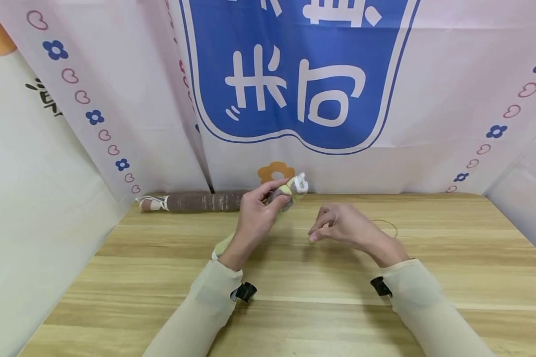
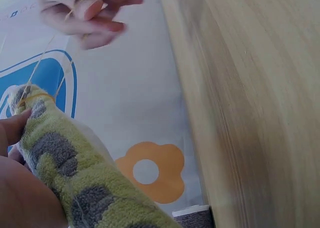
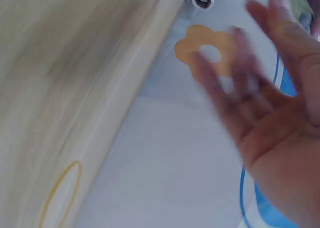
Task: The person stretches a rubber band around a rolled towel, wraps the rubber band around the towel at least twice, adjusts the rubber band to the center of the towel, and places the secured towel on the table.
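Note:
My left hand (image 1: 255,214) grips a rolled towel (image 2: 75,160), yellow-green with grey patches, near its far end. In the head view the towel's white end (image 1: 301,184) sticks out past my fingers, and the rest runs back behind the forearm. An orange-yellow rubber band (image 2: 37,97) circles that end, and two thin strands stretch from it up to my right hand (image 1: 343,225). The right hand is off to the right of the towel, fingers bent around the stretched band; they blur in both wrist views.
A brown rolled towel (image 1: 201,202), tied near its left end, lies along the table's back edge. Another yellow rubber band (image 3: 61,193) rests on the wooden table (image 1: 303,317), behind my right wrist. A printed cloth (image 1: 451,64) hangs right behind the table.

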Demonstrator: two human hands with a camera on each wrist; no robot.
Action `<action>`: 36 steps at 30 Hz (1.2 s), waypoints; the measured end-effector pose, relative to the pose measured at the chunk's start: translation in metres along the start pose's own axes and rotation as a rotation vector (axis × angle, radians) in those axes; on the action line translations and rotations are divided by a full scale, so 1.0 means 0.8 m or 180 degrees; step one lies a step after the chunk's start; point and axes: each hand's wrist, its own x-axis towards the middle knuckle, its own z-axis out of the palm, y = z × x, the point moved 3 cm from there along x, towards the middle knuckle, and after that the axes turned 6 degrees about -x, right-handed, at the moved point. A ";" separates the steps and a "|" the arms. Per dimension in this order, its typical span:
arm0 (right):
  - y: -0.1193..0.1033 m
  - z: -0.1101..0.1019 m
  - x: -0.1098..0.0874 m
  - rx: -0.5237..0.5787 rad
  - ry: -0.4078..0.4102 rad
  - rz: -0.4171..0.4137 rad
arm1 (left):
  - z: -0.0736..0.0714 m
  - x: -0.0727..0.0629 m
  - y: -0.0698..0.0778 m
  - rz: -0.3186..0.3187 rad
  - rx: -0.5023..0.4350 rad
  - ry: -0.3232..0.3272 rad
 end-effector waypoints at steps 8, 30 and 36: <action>-0.034 0.015 0.002 -0.0266 0.0941 -0.1483 | -0.003 0.001 -0.004 -0.0168 0.0094 0.0166; -0.046 0.020 -0.002 -0.1323 0.1812 -0.1510 | -0.012 0.004 -0.003 -0.0228 0.0278 0.0425; -0.041 0.022 0.000 -0.1539 0.2017 -0.1224 | -0.013 0.004 -0.003 -0.0248 0.0337 0.0463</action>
